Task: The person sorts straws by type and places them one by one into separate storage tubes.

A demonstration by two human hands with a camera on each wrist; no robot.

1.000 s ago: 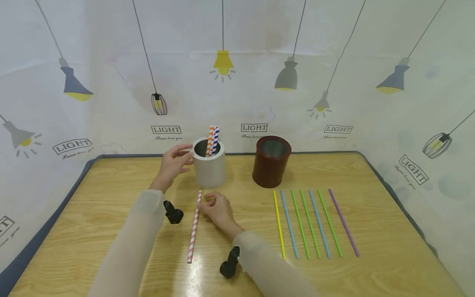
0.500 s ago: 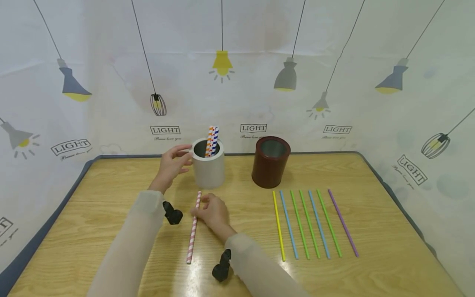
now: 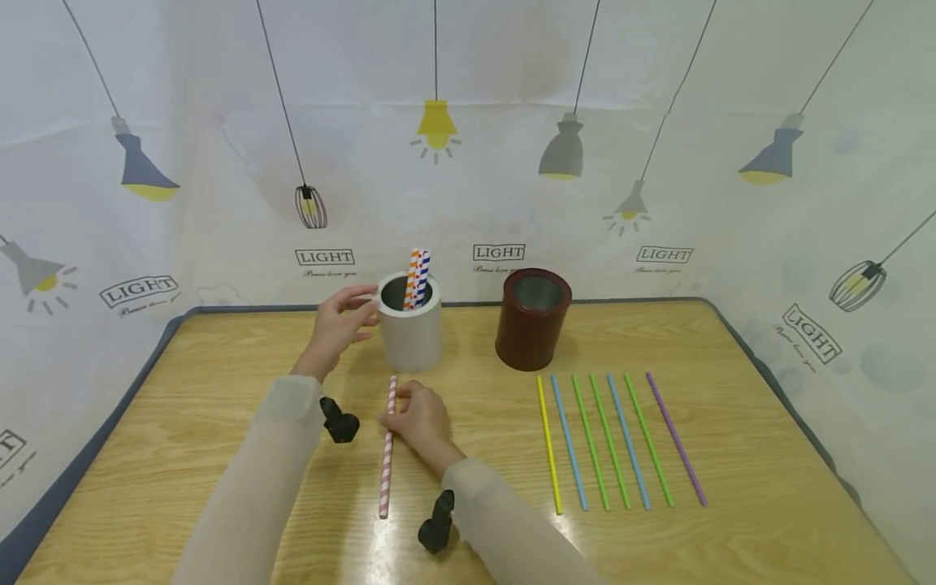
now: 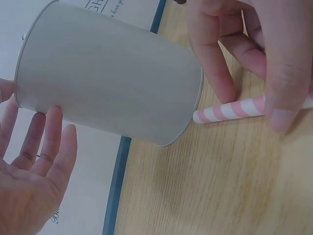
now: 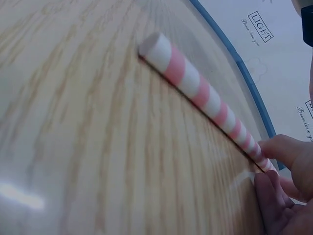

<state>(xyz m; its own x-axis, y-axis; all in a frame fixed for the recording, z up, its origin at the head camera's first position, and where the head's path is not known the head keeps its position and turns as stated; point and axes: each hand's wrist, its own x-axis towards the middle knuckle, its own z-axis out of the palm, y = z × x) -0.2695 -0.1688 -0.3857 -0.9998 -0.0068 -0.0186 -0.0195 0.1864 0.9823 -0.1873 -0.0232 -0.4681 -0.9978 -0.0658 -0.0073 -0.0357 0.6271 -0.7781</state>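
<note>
1. One pink-and-white striped, paper-looking straw (image 3: 386, 479) lies nearest on the pale wooden table (image 3: 175, 487). The bare right hand (image 3: 424, 416) pinches it towards its far end, thumb against fingers, a hold that probably gives control of that tip; whether it is lifted at all, I can't tell.
2. Seven slender, plain-coloured straws (image 3: 610, 443) lie well to the right, likely spaced for easy single picking: one yellow, two blue, three green, one purple.
3. The bare left hand (image 3: 338, 325), fingers loosely spread, touches an off-white cylindrical pot (image 3: 412, 345), presumably to steady it.
4. Two pots stand upright: the off-white one holds perhaps three patterned straws (image 3: 417, 280), overlapping; the glossy red-brown one (image 3: 530, 337) shows none.
5. Eight printed lamps hang across the white backdrop (image 3: 249, 268).
</note>
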